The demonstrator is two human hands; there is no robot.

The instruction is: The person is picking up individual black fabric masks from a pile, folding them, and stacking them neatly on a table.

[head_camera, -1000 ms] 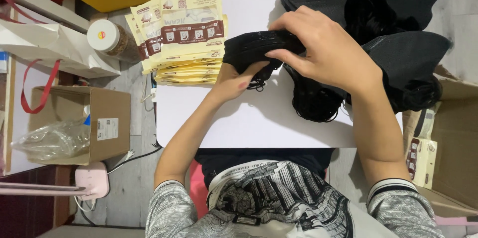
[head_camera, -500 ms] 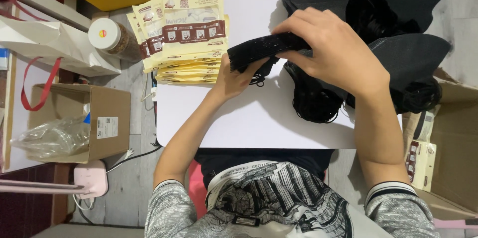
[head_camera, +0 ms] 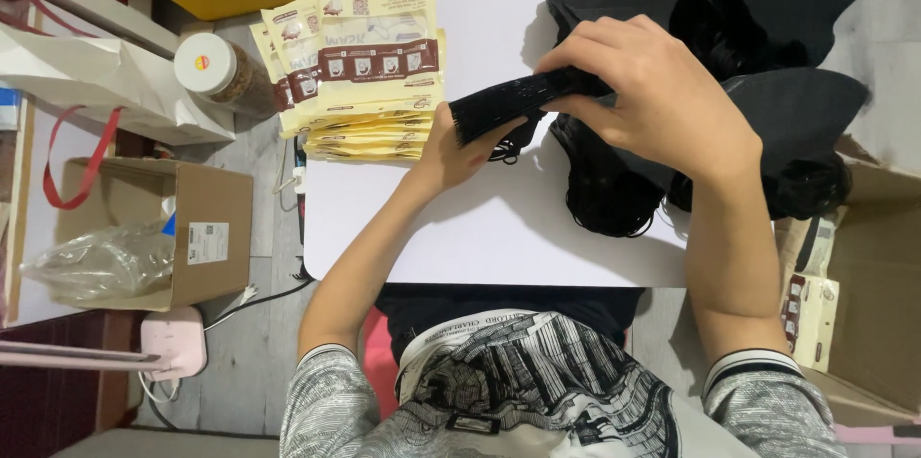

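Head view: folded stack of black masks [head_camera: 523,103] pinched between left hand [head_camera: 459,153] and right hand [head_camera: 662,98], both grips closed on it, above white desk [head_camera: 499,237]. Left of stack: yellow pouches [head_camera: 369,55], apparently unfilled. Right: loose black masks [head_camera: 767,55] remain unbundled.

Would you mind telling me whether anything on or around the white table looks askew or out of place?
Only small things. The stack of yellow packets is fanned unevenly, its top ones skewed and overhanging the white table edge. Both hands, left hand and right hand, hold a folded bundle of black masks. Nothing looks spilled or damaged.
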